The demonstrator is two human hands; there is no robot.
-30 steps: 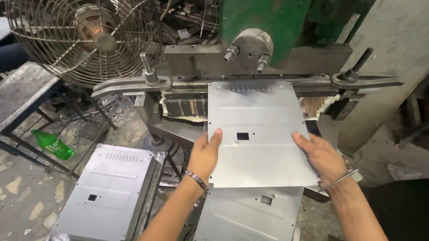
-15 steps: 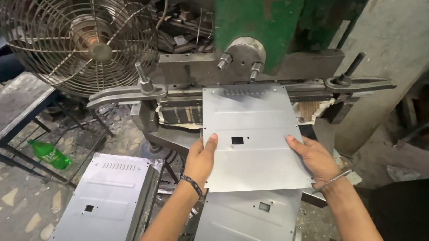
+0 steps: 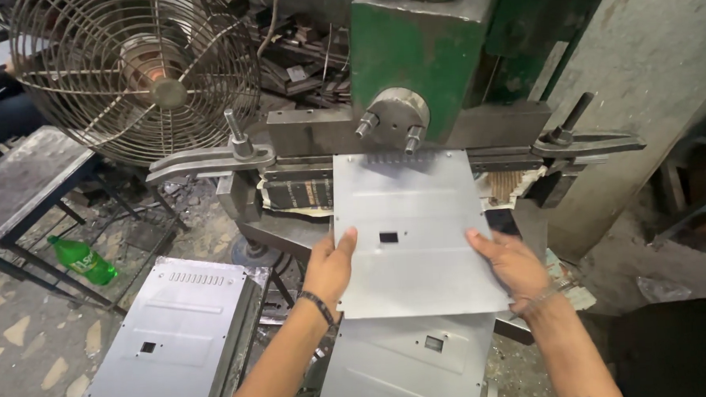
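Note:
I hold a flat grey sheet-metal panel (image 3: 413,220) with a small rectangular cutout and a row of slots at its far edge. My left hand (image 3: 330,263) grips its left edge and my right hand (image 3: 510,261) grips its right edge. The panel's far edge lies under the steel die block (image 3: 397,129) of a green press machine (image 3: 418,53). A bracelet is on each wrist.
A stack of like panels (image 3: 177,341) stands at lower left, and another panel (image 3: 408,363) lies under my arms. A wire-caged fan (image 3: 137,73) is at upper left, a metal bench (image 3: 19,185) and a green bottle (image 3: 84,259) on the floor left. A concrete pillar (image 3: 642,90) rises right.
The panel has slid forward, so its slotted far edge now sits under the die block. Both hands moved forward with it.

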